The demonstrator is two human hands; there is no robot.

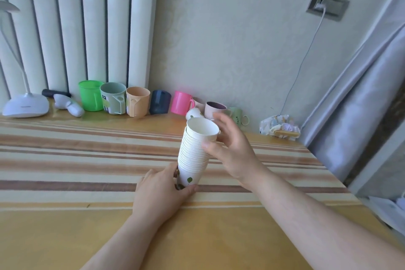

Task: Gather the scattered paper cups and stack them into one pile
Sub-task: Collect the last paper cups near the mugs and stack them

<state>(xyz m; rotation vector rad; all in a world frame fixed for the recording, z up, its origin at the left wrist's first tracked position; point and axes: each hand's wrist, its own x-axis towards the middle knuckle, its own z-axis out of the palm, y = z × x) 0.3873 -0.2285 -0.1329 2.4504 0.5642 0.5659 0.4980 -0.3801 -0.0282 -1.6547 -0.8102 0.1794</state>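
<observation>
A tall stack of white paper cups (194,155) with green leaf prints stands on the striped table (76,149), leaning slightly away from me. My left hand (162,190) grips the bottom cup at its base. My right hand (228,151) holds the upper part of the stack, thumb on the rims near the top and fingers behind it. One more paper cup (194,114) lies tilted on the table just behind the stack.
A row of plastic mugs (114,98) in green, grey, tan, navy and pink lines the wall, with more mugs (215,108) behind my right hand. A white desk lamp (25,105) stands far left; a tissue pack (279,127) sits at the right corner, beside the curtain.
</observation>
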